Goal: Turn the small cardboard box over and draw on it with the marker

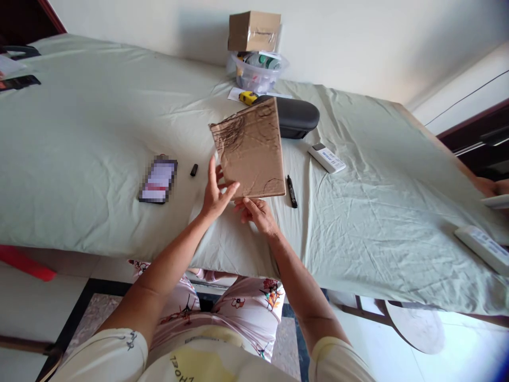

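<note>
Pale green sheeted table (79, 138): left hand (214, 193) and right hand (256, 212) both pinching lower edge of scribbled cardboard sheet (250, 148), holding it tilted above cloth; black marker (291, 191) lying just right, marker cap (194, 170) and phone (158, 180) lying left.

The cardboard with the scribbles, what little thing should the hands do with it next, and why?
Probably lay the cardboard flat on the sheet. Both the left hand and right hand pinch only its near edge, tilted up, and the uncapped marker lies beside it.
</note>
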Tool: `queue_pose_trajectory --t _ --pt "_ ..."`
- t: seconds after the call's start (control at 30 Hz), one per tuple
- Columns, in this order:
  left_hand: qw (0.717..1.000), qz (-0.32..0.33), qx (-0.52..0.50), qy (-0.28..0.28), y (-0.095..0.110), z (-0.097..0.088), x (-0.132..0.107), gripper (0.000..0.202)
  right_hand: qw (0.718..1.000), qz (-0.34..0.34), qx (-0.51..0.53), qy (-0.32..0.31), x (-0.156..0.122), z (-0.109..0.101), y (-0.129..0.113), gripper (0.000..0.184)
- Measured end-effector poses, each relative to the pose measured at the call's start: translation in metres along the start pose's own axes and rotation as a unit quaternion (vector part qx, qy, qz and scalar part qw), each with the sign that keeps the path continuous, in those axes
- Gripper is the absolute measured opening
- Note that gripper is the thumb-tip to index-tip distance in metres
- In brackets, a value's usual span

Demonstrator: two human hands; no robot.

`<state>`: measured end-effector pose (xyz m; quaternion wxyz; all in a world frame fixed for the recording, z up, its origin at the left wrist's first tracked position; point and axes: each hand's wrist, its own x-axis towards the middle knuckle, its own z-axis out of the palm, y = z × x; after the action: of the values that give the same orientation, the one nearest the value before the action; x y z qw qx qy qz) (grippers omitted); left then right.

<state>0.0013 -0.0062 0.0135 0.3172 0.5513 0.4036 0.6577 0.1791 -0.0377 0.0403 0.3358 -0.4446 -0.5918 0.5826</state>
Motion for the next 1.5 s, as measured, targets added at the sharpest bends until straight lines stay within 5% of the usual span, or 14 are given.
queue_pose_trajectory --t 0.17,0.37,0.57,0.67,0.8,0.9,1.13,1.33,1.5 --pt "0.991 -0.082 0.011 -0.105 0.004 0.008 -0.01 0.087 1.0 0.011 0.021 0.014 0.001 0.003 0.0 0.074" --pt "0.979 -0.134 0.107 -0.112 0.007 0.003 -0.013 0.093 0.999 -0.007 -0.033 0.024 0.004 0.004 0.001 0.078" --pt "0.982 -0.146 0.073 -0.098 0.0 0.008 -0.014 0.069 0.976 0.004 -0.097 0.194 0.009 -0.015 0.01 0.067" --pt "0.98 -0.157 0.068 -0.099 -0.005 0.008 -0.013 0.061 0.943 -0.005 -0.128 0.308 0.011 -0.031 0.016 0.062" --pt "0.977 -0.172 0.074 -0.105 -0.011 0.009 -0.012 0.054 0.891 -0.023 -0.168 0.42 0.014 -0.048 0.024 0.087" --pt "0.977 -0.162 0.083 -0.112 -0.013 0.01 -0.011 0.055 0.891 -0.063 -0.169 0.417 0.016 -0.053 0.029 0.098" --pt "0.986 -0.043 0.143 -0.076 -0.006 0.006 -0.011 0.042 0.911 -0.13 -0.128 0.371 0.017 -0.05 0.033 0.058" --pt "0.974 -0.078 0.211 -0.001 -0.001 0.013 -0.016 0.057 0.902 -0.105 -0.17 0.383 0.017 -0.033 0.034 0.071" --pt "0.967 -0.036 0.247 0.051 -0.005 0.016 -0.018 0.073 0.886 -0.106 -0.189 0.411 0.018 -0.022 0.035 0.077"
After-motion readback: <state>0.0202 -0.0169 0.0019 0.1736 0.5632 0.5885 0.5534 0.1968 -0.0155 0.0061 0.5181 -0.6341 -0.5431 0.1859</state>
